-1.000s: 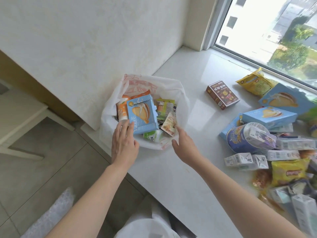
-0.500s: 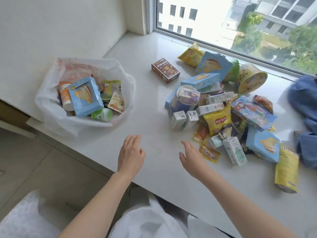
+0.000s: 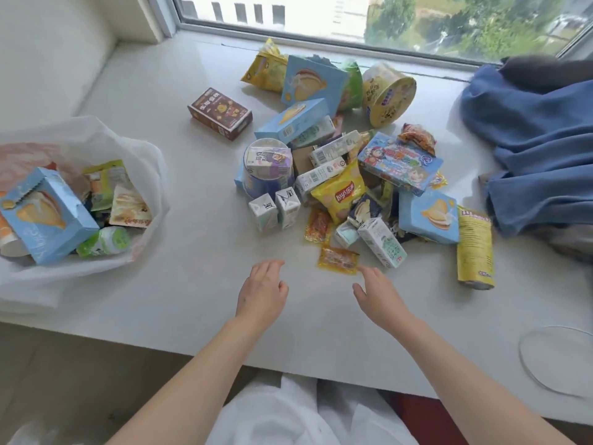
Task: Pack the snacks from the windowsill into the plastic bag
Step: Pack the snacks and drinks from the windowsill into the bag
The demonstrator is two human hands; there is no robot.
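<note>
Several snacks, a blue box (image 3: pixel 48 216) among them, filled the plastic bag (image 3: pixel 96 142) at nine o'clock; both hands, left (image 3: pixel 261 292) and right (image 3: pixel 378 298), had left it, fingers relaxed and empty, nearing the snack pile (image 3: pixel 340 175) at one o'clock on the windowsill (image 3: pixel 179 252).

Crumpled blue cloth (image 3: pixel 532 149) at the sill's right end, beneath a window (image 3: pixel 385 17)

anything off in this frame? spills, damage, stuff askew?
No spills or damage visible. The yellow cup lies tipped on its side near the window, and the yellow canister lies flat apart from the heap. Both hands hold nothing.
</note>
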